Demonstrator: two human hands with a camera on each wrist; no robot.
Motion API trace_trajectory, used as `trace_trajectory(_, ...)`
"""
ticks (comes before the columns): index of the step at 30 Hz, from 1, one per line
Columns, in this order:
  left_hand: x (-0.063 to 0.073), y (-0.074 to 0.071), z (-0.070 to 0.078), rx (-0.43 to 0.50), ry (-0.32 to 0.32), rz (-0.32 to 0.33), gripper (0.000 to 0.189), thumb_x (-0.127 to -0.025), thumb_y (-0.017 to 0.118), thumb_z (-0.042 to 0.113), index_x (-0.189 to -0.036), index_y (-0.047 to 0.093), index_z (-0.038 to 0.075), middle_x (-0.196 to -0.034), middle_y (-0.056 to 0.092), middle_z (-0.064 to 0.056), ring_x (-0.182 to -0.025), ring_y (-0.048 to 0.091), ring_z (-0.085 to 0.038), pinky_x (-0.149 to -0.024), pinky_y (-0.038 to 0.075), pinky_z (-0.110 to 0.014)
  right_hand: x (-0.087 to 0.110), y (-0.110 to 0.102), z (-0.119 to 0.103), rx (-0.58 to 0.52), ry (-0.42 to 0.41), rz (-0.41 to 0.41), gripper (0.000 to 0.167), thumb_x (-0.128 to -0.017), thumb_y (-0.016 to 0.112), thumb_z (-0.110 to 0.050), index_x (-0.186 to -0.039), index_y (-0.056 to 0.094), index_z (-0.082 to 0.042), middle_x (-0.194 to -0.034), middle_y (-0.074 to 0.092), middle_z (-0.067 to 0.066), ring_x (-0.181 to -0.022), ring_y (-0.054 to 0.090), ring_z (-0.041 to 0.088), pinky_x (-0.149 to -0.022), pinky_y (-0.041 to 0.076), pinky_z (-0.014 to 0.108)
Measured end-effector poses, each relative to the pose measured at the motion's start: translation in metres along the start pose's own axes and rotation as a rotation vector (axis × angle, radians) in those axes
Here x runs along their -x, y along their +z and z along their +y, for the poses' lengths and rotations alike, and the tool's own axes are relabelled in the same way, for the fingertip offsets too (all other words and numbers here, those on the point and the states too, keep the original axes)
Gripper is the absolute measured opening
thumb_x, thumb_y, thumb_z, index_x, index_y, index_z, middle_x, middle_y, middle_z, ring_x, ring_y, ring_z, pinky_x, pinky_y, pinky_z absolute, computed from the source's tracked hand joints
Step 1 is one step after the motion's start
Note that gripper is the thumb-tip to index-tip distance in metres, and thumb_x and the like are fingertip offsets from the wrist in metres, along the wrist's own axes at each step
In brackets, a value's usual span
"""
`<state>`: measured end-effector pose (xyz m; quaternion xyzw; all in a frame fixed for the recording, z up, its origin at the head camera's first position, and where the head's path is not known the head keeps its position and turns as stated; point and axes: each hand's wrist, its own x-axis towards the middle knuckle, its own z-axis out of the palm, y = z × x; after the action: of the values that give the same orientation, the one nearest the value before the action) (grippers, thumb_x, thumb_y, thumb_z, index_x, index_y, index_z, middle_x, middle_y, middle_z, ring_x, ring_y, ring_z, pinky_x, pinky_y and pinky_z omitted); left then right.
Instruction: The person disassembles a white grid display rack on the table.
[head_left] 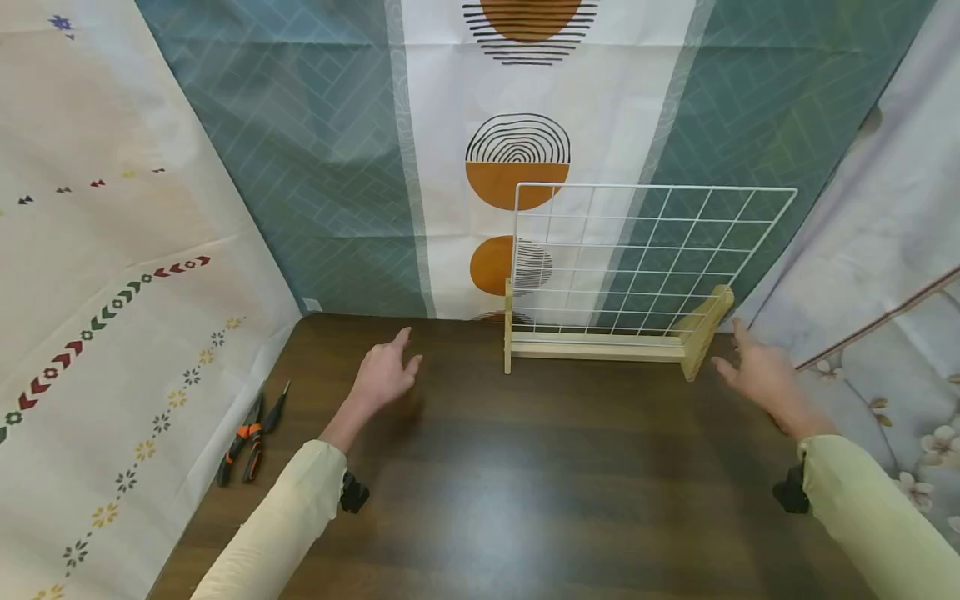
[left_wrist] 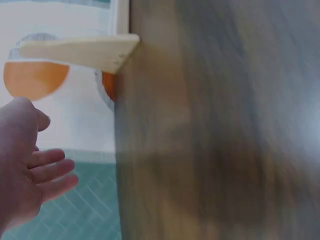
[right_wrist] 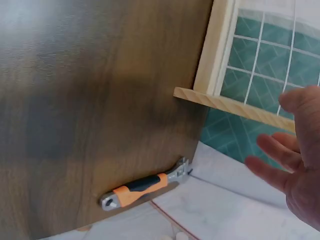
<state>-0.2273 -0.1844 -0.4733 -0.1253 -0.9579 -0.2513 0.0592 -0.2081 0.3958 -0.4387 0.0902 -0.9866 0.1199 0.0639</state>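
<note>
A white wire grid (head_left: 656, 187) stands upright in a pale wooden base (head_left: 600, 347) at the back of the table. My left hand (head_left: 384, 372) hovers over the table to the left of the rack, its fingers loosely extended and holding nothing. On the far side, my right hand (head_left: 765, 379) is held beside the rack's right end piece (head_left: 705, 337), apart from it, with its fingers spread. In the right wrist view, an adjustable wrench (right_wrist: 137, 190) with an orange and black handle lies on the table below that hand. The head view shows the wrench hidden behind the right arm.
Orange and black pliers (head_left: 251, 433) lie at the left edge of the dark wooden table (head_left: 480, 500), with a thin black screwdriver (head_left: 277, 408) beside them. Patterned cloths hang at the back (head_left: 337, 167), left (head_left: 97, 250) and right (head_left: 900, 350).
</note>
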Motion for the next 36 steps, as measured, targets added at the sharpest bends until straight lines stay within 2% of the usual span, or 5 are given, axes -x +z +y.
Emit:
trace_trajectory(5,-0.028,0.008,0.028,0.152,0.016,0.052,0.052,-0.095,0.065,0.011,-0.141,0.049,-0.007,-0.114,0.07,-0.02,-0.093,0.068,-0.029,-0.083,0.056,-0.044,-0.012,-0.015,0.007,-0.109,0.064,-0.001,0.066,-0.095,0.057,-0.004,-0.141,0.019,0.023,-0.117,0.053,0.045,-0.098,0.056,0.061,-0.079,0.044,0.069)
trace_trajectory(16,-0.078,0.031,0.09,0.351,-0.039,-0.028,0.067,-0.095,0.067,0.008,-0.151,0.033,-0.004,-0.127,0.061,-0.024,-0.101,0.068,-0.027,-0.083,0.058,-0.039,-0.033,-0.021,0.01,-0.283,0.17,-0.013,0.059,-0.096,0.047,-0.004,-0.142,0.022,0.024,-0.129,0.041,0.047,-0.115,0.048,0.06,-0.088,0.045,0.067)
trace_trajectory(27,-0.108,0.04,0.117,0.406,-0.028,0.006,0.069,-0.094,0.067,0.007,-0.154,0.033,0.002,-0.152,0.043,-0.018,-0.116,0.061,-0.037,-0.094,0.053,-0.039,-0.05,-0.015,0.01,-0.392,0.16,-0.016,0.057,-0.099,0.046,-0.003,-0.146,0.021,0.019,-0.133,0.037,0.043,-0.12,0.044,0.061,-0.086,0.048,0.065)
trace_trajectory(32,-0.113,0.044,0.119,0.465,-0.033,0.001,0.07,-0.094,0.066,0.002,-0.155,0.033,0.005,-0.153,0.041,-0.017,-0.115,0.061,-0.039,-0.093,0.053,-0.038,-0.058,-0.016,0.011,-0.41,0.172,0.029,0.059,-0.096,0.047,0.001,-0.147,0.022,0.017,-0.127,0.041,0.042,-0.116,0.048,0.06,-0.065,0.051,0.024)
trace_trajectory(36,-0.116,0.046,0.118,0.499,-0.046,0.001,0.068,-0.095,0.065,0.001,-0.155,0.035,0.008,-0.146,0.048,-0.018,-0.112,0.063,-0.036,-0.086,0.056,-0.034,-0.062,-0.015,0.012,-0.411,0.171,0.042,0.059,-0.093,0.046,0.003,-0.147,0.026,0.013,-0.12,0.047,0.04,-0.113,0.051,0.059,-0.059,0.041,0.013)
